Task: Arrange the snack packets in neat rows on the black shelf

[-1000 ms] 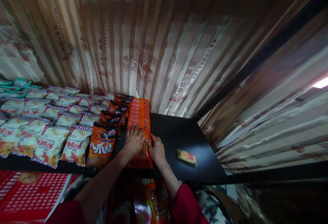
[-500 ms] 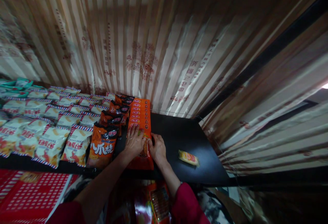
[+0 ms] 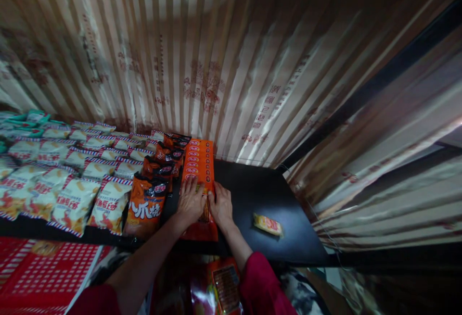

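Observation:
A row of overlapping orange snack packets (image 3: 198,160) runs from the back of the black shelf to its front edge. My left hand (image 3: 191,201) lies flat on the front packet, fingers stretched toward the back. Along the right side of the same packets rests my right hand (image 3: 221,204), its fingers extended and touching their edge. Both hands are open, neither wrapped round anything. Part of the front packet, with brown sticks visible through its window, shows between the hands. Just left stands an orange and black snack bag (image 3: 145,205), with more like it behind.
Several rows of white snack bags (image 3: 109,205) fill the left of the shelf. A small yellow wrapped snack (image 3: 267,225) lies on the black shelf (image 3: 249,185) at right. Below are a red basket (image 3: 43,271) and more packets (image 3: 226,288). A printed curtain (image 3: 216,41) hangs behind.
My right hand has shifted slightly toward the back along the packets' edge. The left hand stays on the front packet. The whole view has moved a little.

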`<action>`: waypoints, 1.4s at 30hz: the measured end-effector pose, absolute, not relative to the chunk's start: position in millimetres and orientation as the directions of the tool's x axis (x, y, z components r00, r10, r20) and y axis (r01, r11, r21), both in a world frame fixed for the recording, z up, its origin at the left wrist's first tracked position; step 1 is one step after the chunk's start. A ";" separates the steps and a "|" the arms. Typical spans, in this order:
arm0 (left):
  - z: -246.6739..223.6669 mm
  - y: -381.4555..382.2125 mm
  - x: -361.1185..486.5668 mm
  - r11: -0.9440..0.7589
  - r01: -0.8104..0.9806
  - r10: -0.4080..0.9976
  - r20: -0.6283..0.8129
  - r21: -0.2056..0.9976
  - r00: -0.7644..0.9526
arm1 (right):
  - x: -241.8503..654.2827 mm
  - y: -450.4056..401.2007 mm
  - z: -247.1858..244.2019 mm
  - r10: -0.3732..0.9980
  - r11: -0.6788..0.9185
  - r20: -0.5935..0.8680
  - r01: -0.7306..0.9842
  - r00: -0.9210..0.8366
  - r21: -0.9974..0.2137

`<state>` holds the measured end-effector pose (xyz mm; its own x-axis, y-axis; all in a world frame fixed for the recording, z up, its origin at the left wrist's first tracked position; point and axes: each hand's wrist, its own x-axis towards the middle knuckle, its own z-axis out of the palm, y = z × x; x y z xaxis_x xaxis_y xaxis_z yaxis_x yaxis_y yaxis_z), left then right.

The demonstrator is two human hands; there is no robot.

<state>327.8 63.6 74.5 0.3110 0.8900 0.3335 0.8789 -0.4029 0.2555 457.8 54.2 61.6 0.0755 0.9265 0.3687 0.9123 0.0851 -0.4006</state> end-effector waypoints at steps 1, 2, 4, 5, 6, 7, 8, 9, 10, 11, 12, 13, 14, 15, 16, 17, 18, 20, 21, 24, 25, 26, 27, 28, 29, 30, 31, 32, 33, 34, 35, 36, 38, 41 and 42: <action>73.8 63.4 327.9 -0.402 0.879 0.889 0.337 0.255 0.309 | 457.7 54.3 60.5 0.924 0.086 0.375 0.913 0.076 -0.398; 73.2 63.2 327.8 -0.402 0.879 0.888 0.341 0.255 0.308 | 457.6 54.3 59.5 0.921 0.088 0.381 0.913 0.077 -0.397; 72.7 62.7 327.7 -0.405 0.878 0.886 0.346 0.256 0.308 | 457.7 54.3 57.5 0.915 0.095 0.396 0.912 0.078 -0.400; 72.8 62.4 327.6 -0.406 0.877 0.886 0.345 0.257 0.309 | 457.7 54.2 56.7 0.912 0.097 0.402 0.910 0.080 -0.402; 73.1 62.1 327.4 -0.405 0.876 0.888 0.340 0.260 0.310 | 457.8 54.1 56.0 0.910 0.097 0.406 0.909 0.083 -0.404; 73.5 61.7 327.3 -0.406 0.875 0.889 0.334 0.263 0.312 | 457.9 53.9 55.7 0.909 0.096 0.408 0.909 0.086 -0.405; 74.0 61.3 327.3 -0.405 0.874 0.891 0.327 0.267 0.313 | 457.9 53.7 55.5 0.909 0.093 0.407 0.910 0.088 -0.404; 74.6 61.0 327.3 -0.404 0.873 0.893 0.323 0.272 0.313 | 457.8 53.4 55.5 0.910 0.089 0.404 0.910 0.090 -0.404; 75.2 60.7 327.3 -0.403 0.873 0.895 0.321 0.276 0.311 | 457.7 53.1 55.8 0.911 0.087 0.402 0.911 0.091 -0.404; 75.8 60.4 327.4 -0.401 0.872 0.895 0.322 0.281 0.308 | 457.6 52.8 56.2 0.912 0.084 0.400 0.911 0.093 -0.404; 76.4 60.2 327.4 -0.400 0.871 0.895 0.325 0.285 0.305 | 457.3 52.4 56.7 0.912 0.081 0.398 0.911 0.096 -0.406; 77.1 60.2 327.5 -0.397 0.871 0.896 0.328 0.288 0.300 | 457.0 52.1 57.4 0.912 0.077 0.398 0.910 0.101 -0.408; 77.8 60.2 327.5 -0.396 0.871 0.895 0.333 0.291 0.296 | 456.7 51.9 58.1 0.912 0.074 0.397 0.909 0.104 -0.409; 78.6 60.2 327.6 -0.398 0.870 0.894 0.337 0.292 0.295 | 456.3 51.7 58.8 0.912 0.073 0.397 0.909 0.106 -0.410; 79.4 60.4 327.5 -0.398 0.869 0.893 0.341 0.293 0.293 | 456.0 51.5 59.5 0.913 0.073 0.395 0.909 0.105 -0.411; 80.2 60.6 327.5 -0.397 0.869 0.893 0.345 0.295 0.291 | 455.7 51.4 60.1 0.914 0.072 0.392 0.908 0.105 -0.412; 80.9 60.9 327.4 -0.396 0.869 0.892 0.349 0.296 0.288 | 455.4 51.3 60.7 0.916 0.071 0.388 0.908 0.105 -0.413; 82.1 61.7 327.4 -0.395 0.870 0.890 0.360 0.296 0.281 | 455.1 51.2 61.5 0.919 0.069 0.380 0.906 0.105 -0.418; 82.5 62.1 327.4 -0.396 0.870 0.888 0.365 0.295 0.280 | 455.0 51.2 61.7 0.920 0.069 0.377 0.905 0.105 -0.420; 83.2 63.3 328.0 -0.398 0.869 0.884 0.375 0.294 0.278 | 455.0 51.2 61.8 0.922 0.072 0.374 0.903 0.102 -0.423; 83.3 63.7 328.2 -0.397 0.869 0.885 0.375 0.295 0.276 | 455.0 51.3 61.7 0.923 0.071 0.372 0.903 0.102 -0.423; 83.4 63.9 328.4 -0.393 0.870 0.887 0.373 0.297 0.273 | 455.0 51.4 61.6 0.923 0.069 0.371 0.904 0.102 -0.422; 83.5 64.1 328.6 -0.389 0.871 0.890 0.368 0.299 0.270 | 455.0 51.5 61.4 0.924 0.068 0.370 0.905 0.103 -0.420; 83.5 64.2 328.8 -0.386 0.873 0.892 0.362 0.299 0.270 | 455.0 51.6 61.3 0.923 0.067 0.370 0.905 0.104 -0.419; 83.5 64.3 328.8 -0.384 0.874 0.894 0.356 0.298 0.272 | 455.0 51.8 61.0 0.922 0.065 0.372 0.906 0.106 -0.419; 83.6 64.3 328.9 -0.383 0.875 0.895 0.352 0.296 0.273 | 455.0 51.9 60.8 0.920 0.064 0.375 0.906 0.109 -0.419; 83.6 64.3 328.9 -0.382 0.876 0.896 0.349 0.294 0.274 | 455.0 52.1 60.6 0.919 0.064 0.378 0.906 0.111 -0.419; 83.6 64.3 329.0 -0.382 0.877 0.896 0.347 0.292 0.275 | 455.0 52.2 60.3 0.919 0.064 0.379 0.906 0.110 -0.419; 83.5 64.3 329.1 -0.382 0.877 0.897 0.346 0.293 0.275 | 455.0 52.2 60.0 0.920 0.065 0.377 0.906 0.109 -0.419; 83.3 64.4 329.2 -0.379 0.877 0.898 0.345 0.295 0.272 | 455.0 52.3 59.8 0.921 0.065 0.374 0.906 0.107 -0.419; 83.0 64.4 329.3 -0.376 0.878 0.900 0.342 0.297 0.270 | 455.0 52.3 59.5 0.922 0.064 0.371 0.906 0.106 -0.418; 82.6 64.5 329.4 -0.374 0.878 0.902 0.340 0.299 0.268 | 454.9 52.3 59.3 0.923 0.063 0.370 0.907 0.107 -0.417; 81.2 64.5 329.7 -0.372 0.878 0.903 0.337 0.302 0.267 | 454.9 52.3 59.0 0.920 0.060 0.375 0.908 0.111 -0.415; 78.7 64.5 329.8 -0.380 0.875 0.899 0.341 0.301 0.273 | 454.8 52.2 58.9 0.915 0.064 0.388 0.910 0.111 -0.410; 78.0 64.5 329.7 -0.383 0.874 0.898 0.343 0.300 0.276 | 454.8 52.1 58.9 0.914 0.066 0.391 0.911 0.108 -0.407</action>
<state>329.7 64.5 78.0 0.2759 0.8980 0.3426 0.8737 -0.3829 0.3001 454.8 52.1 58.9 0.1083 0.9140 0.3911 0.9110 0.0662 -0.4071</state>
